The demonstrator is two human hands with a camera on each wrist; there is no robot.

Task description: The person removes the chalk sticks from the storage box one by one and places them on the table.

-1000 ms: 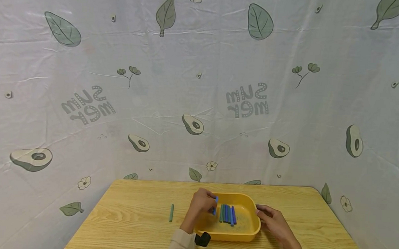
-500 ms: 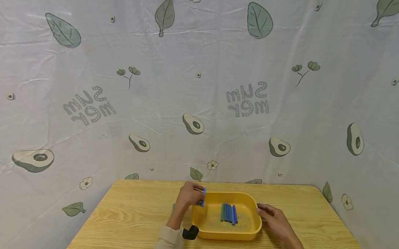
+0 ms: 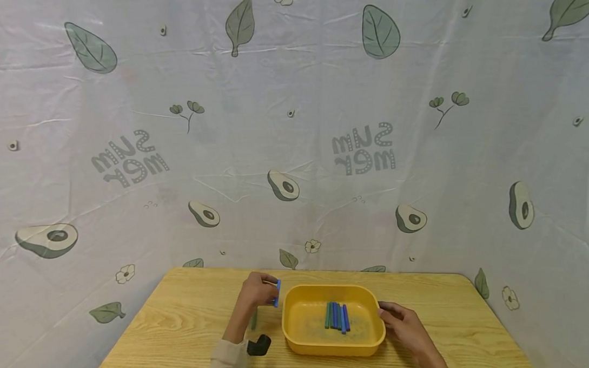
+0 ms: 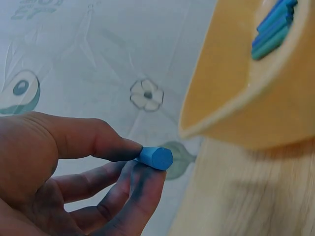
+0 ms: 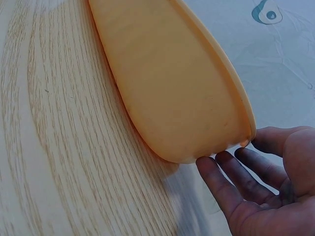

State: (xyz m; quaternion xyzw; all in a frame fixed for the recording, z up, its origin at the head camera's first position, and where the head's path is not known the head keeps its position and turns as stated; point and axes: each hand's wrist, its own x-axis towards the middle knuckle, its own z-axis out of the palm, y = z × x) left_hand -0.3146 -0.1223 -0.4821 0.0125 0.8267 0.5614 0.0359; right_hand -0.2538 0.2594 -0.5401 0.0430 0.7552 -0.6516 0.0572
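Note:
My left hand [image 3: 256,292] pinches a blue chalk stick [image 4: 160,158] between thumb and fingers, over the table just left of the yellow tray [image 3: 332,349]. Blue smudges mark those fingertips. In the head view, a green chalk stick [image 3: 254,319] lies on the table, partly hidden by the left hand and forearm. Inside the tray several green, blue and violet chalk sticks [image 3: 337,316] lie side by side. At the tray's right end, my right hand [image 3: 407,330] holds the rim; in the right wrist view its thumb [image 5: 268,141] is at the edge and the fingertips touch the outer wall.
The wood-grain table [image 3: 198,300] reaches back to a pale curtain [image 3: 320,152] printed with leaves and avocados. Powdery smudges mark the tray's floor. A black wrist strap piece [image 3: 258,346] sits at the left sleeve.
My left hand has moved leftward out of the tray, carrying the blue chalk stick over its left rim to above the table. The right hand stays at the tray's right end.

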